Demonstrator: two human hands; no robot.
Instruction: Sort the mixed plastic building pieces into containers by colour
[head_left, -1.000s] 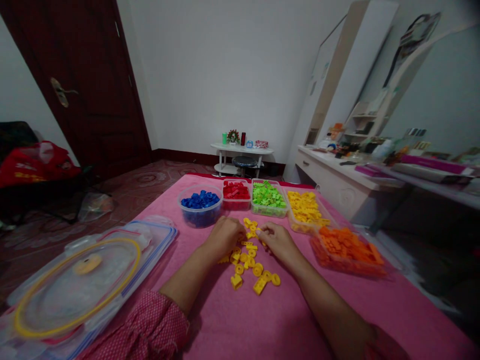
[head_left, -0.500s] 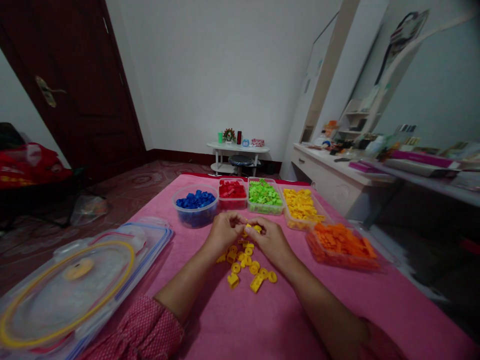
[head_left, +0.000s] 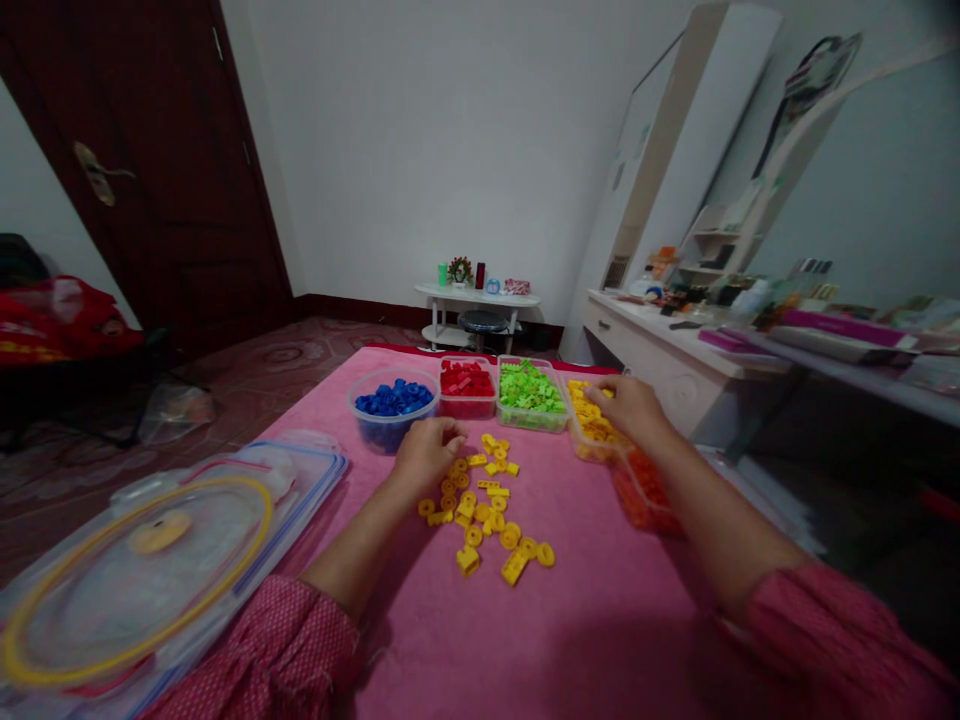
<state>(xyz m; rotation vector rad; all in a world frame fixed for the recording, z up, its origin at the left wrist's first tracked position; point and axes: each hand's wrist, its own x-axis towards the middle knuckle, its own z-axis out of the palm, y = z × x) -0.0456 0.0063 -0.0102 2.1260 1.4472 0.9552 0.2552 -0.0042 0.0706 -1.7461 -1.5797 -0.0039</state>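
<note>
My left hand [head_left: 429, 455] is held low over the pink cloth, between the blue bowl and the loose yellow pieces. Its fingers are curled in towards the thumb, and whatever they may hold is hidden. Out to the right, my right hand [head_left: 634, 408] reaches over the clear box of yellow bricks [head_left: 596, 425]. The fingertips are drawn together at the bricks, and I cannot make out what is between them. Several yellow building bricks [head_left: 514, 567] and round ring-shaped yellow pieces [head_left: 511, 536] lie scattered on the cloth [head_left: 480, 640] between my arms.
A round bowl of blue pieces [head_left: 394, 400], a box of red bricks [head_left: 466, 385] and a box of green pieces [head_left: 531, 392] stand along the back. My right forearm partly covers an orange box [head_left: 645, 490]. Stacked clear lids [head_left: 195, 560] lie at left.
My hands, together over the yellow pieces before, are now apart. The right has moved to the yellow box, the left slightly left. More loose yellow pieces show between them.
</note>
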